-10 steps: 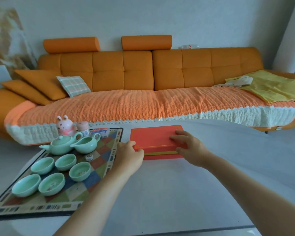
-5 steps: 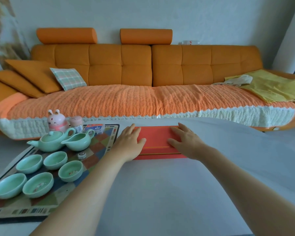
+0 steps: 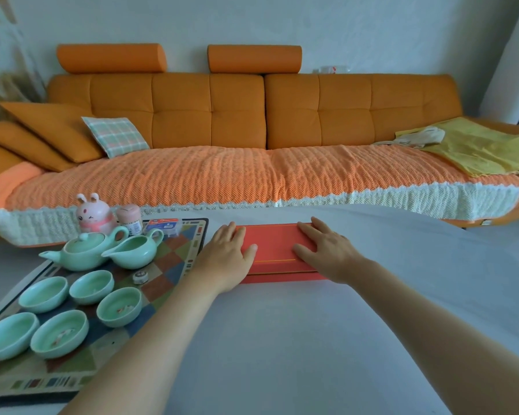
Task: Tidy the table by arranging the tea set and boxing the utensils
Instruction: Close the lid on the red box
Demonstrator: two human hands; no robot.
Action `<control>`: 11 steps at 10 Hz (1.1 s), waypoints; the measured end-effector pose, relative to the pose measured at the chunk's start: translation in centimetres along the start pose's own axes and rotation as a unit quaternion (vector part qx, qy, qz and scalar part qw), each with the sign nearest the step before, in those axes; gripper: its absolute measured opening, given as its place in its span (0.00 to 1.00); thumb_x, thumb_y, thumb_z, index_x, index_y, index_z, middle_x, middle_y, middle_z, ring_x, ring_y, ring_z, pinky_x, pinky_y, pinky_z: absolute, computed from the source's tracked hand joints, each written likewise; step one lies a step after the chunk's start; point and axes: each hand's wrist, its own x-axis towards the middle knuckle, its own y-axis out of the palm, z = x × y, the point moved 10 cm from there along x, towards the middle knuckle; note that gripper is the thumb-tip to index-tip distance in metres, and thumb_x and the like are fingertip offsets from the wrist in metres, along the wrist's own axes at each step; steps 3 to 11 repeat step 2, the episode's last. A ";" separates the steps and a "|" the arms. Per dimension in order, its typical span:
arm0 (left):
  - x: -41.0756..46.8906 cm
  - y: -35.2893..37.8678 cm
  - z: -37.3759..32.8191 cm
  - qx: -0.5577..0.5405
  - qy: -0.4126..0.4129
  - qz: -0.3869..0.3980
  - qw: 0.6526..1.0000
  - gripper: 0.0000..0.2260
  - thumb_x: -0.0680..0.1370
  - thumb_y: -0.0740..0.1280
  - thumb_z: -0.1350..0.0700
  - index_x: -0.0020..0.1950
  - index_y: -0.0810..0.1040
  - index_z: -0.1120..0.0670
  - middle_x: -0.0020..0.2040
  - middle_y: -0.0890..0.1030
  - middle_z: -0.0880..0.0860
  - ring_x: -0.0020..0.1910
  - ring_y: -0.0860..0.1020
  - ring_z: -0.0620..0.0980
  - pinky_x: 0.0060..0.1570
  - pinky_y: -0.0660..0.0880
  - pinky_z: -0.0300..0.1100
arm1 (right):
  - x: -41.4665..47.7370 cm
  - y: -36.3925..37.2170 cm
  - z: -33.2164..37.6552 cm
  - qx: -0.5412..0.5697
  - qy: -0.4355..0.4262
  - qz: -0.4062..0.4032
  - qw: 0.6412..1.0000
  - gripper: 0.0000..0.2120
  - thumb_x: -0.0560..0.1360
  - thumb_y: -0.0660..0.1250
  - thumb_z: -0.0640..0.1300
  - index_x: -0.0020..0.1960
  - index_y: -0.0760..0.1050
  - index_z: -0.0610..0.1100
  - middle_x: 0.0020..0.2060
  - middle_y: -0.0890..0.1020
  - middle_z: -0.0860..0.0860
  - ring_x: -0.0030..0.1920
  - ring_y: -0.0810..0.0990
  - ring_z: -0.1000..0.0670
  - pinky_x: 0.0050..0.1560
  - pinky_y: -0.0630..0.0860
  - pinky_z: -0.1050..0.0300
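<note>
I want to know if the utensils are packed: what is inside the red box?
Its inside cannot be seen: the red box is closed, with the left hand and right hand resting flat on it.

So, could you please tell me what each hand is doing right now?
Left hand: open, flat on the red box.
Right hand: open, flat on the same box.

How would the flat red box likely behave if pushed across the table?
The red box is low and wide, so it should slide rather than tip. Its straight edges suggest it is stiff. The smooth table probably offers little grip.
</note>
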 end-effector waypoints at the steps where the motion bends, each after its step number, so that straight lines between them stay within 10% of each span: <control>1: -0.4 0.0 0.2 -0.043 -0.009 0.006 0.999 0.29 0.83 0.48 0.39 0.81 0.50 0.50 0.81 0.46 0.49 0.79 0.44 0.46 0.76 0.47 0.49 | -0.1 0.5 -1.0 0.101 0.029 0.030 0.994 0.34 0.76 0.58 0.67 0.78 0.54 0.61 0.79 0.50 0.60 0.75 0.61 0.46 0.66 0.64 0.52; 11: -0.9 -1.1 0.1 -0.068 -0.009 -0.020 0.997 0.29 0.82 0.49 0.38 0.81 0.52 0.48 0.81 0.50 0.47 0.79 0.47 0.45 0.75 0.48 0.49 | -0.3 -0.5 -0.9 0.134 0.024 0.021 0.990 0.34 0.73 0.57 0.72 0.76 0.51 0.69 0.79 0.49 0.61 0.77 0.59 0.44 0.71 0.63 0.46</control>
